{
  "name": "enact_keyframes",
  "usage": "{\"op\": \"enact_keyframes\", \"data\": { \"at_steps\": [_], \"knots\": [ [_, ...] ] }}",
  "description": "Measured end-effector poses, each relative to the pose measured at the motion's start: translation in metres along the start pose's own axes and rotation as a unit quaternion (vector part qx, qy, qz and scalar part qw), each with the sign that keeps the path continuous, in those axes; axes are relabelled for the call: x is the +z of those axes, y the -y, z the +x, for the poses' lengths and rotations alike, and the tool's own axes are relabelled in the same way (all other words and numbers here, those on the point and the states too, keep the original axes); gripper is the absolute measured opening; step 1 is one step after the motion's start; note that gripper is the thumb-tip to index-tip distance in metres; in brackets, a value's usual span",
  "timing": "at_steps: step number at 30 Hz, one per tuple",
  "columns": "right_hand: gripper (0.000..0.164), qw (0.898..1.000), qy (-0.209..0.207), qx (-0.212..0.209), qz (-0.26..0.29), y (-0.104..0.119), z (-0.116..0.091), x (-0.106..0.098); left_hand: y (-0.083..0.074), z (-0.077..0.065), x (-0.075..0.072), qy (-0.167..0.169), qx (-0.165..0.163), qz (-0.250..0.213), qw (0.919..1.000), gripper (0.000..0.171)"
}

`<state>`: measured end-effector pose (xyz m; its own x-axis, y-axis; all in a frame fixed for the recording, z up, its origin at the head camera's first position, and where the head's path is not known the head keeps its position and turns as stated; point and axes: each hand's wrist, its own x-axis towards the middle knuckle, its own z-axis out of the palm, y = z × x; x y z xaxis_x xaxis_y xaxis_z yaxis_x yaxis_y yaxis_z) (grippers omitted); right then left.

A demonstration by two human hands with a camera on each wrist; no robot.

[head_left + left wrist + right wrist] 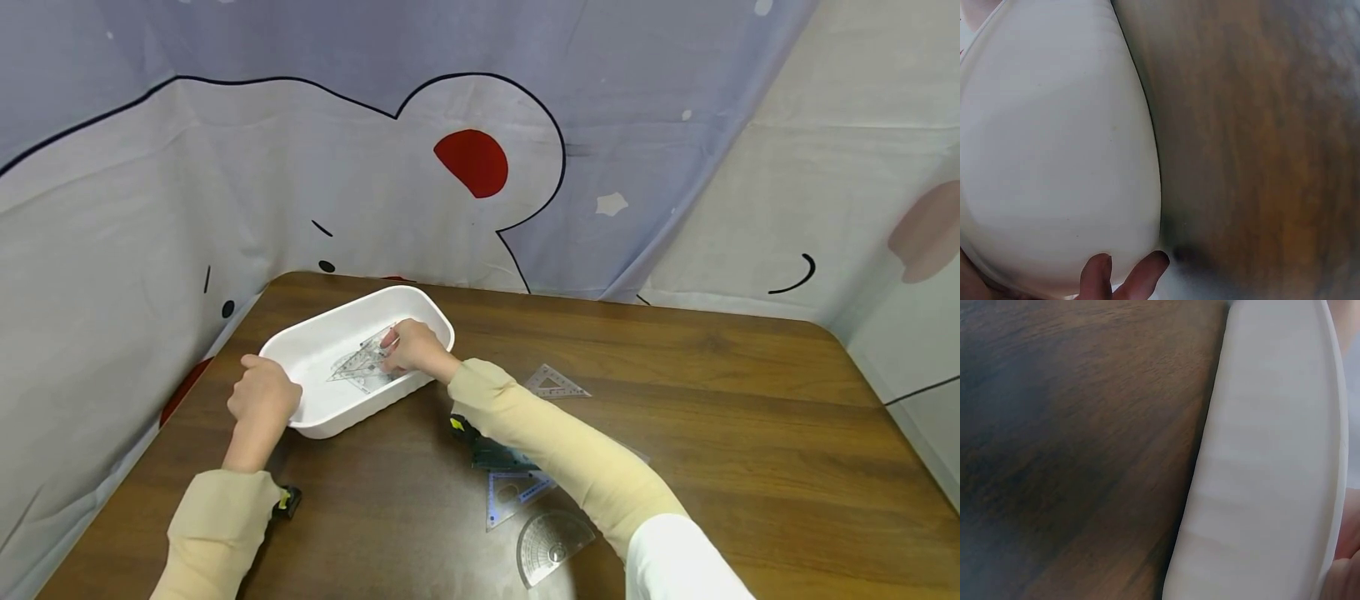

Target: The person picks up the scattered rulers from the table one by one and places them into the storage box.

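Observation:
A white plastic basin (pixel 390 310) stands at the table's far left. My left hand (pixel 264 393) grips its left end, and in the left wrist view two fingers (pixel 1141 275) reach against the basin's outside. Over the basin's right side, my right hand (pixel 416 348) reaches in, fingers bent, at several clear set squares (pixel 362 362) lying on the bottom. Whether it pinches one cannot be made out. In the right wrist view the basin's outer wall (pixel 1260 456) hides most of that hand, leaving only part of it (pixel 1344 578) at the edge.
Right of the basin, a small clear set square (pixel 551 383) lies on the wooden table (pixel 750 400). Closer to me are a blue-marked set square (pixel 510 500), a clear protractor (pixel 551 542) and a dark green flat piece (pixel 495 454), partly under my right sleeve. A patterned cloth (pixel 337 167) hangs behind.

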<state>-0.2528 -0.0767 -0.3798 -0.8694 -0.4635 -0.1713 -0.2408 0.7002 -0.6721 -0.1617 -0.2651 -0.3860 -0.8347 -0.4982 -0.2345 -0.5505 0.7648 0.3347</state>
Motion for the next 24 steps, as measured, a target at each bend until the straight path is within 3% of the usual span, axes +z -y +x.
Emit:
{"op": "enact_keyframes", "data": {
  "at_steps": [4,14,24],
  "knots": [
    [0.030,1.000,-0.003,0.001,0.028,0.000,-0.001,-0.001,0.000,0.001,0.001,0.001,-0.001,0.000,1.0000,0.064],
    [0.028,0.999,-0.025,-0.022,0.032,0.008,-0.008,-0.009,-0.001,0.001,0.001,-0.001,-0.005,0.004,1.0000,0.064],
    [0.015,1.000,0.000,-0.026,0.009,0.018,-0.021,-0.027,0.000,0.001,0.003,-0.006,-0.005,0.000,1.0000,0.063]
  ]
}}
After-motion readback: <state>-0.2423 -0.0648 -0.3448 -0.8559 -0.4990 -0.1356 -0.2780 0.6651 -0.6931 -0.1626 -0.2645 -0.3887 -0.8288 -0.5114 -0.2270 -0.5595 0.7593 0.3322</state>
